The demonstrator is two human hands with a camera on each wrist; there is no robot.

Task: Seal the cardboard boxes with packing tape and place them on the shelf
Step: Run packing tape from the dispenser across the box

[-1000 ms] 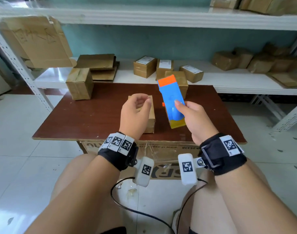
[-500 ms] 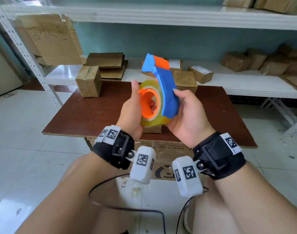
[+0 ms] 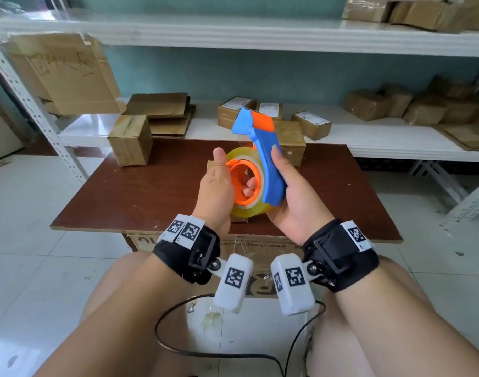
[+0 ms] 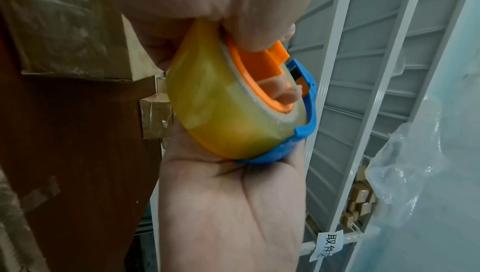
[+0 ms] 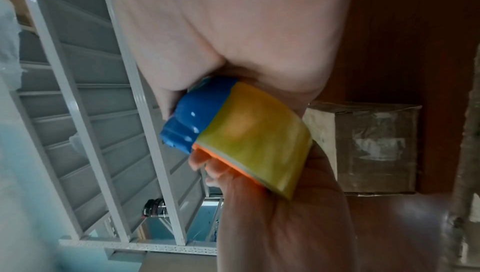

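Room: white-tiled floor (image 3: 37, 268) and a teal wall behind a white metal shelf (image 3: 382, 142) that runs past the far edge of the worktop, beyond the fingers.
Worktop: dark red-brown board (image 3: 140, 197) lying below both hands.
Shelf load: flattened cardboard (image 3: 69, 74) leans up and to the left of the fingers; three labelled small boxes (image 3: 234, 115) sit on the shelf straight beyond them; a blurred heap of boxes (image 3: 396, 104) lies far to their right.
Boxes on worktop: one taped cardboard box (image 3: 131, 140) stands at the far left corner, well apart from the fingers; a second box (image 3: 294, 145) stands just beyond the right hand's fingertips; a third box (image 4: 75, 24) lies under the hands, mostly hidden in the head view.
Tape dispenser: blue and orange body (image 3: 268, 159) held upright in the air between the hands, its orange blade end above the fingers.
Tape roll: yellowish clear roll (image 3: 249, 208) on an orange hub, mounted on the dispenser and pressed between the two palms.
Right hand: the right hand (image 3: 295, 202) wraps the blue handle, thumb along its side, fingers (image 3: 249, 187) curled through the orange hub.
Left hand: the left hand (image 3: 215, 191) clasps the outer rim of the roll, thumb up on the orange hub edge, the other fingers curled behind the roll.
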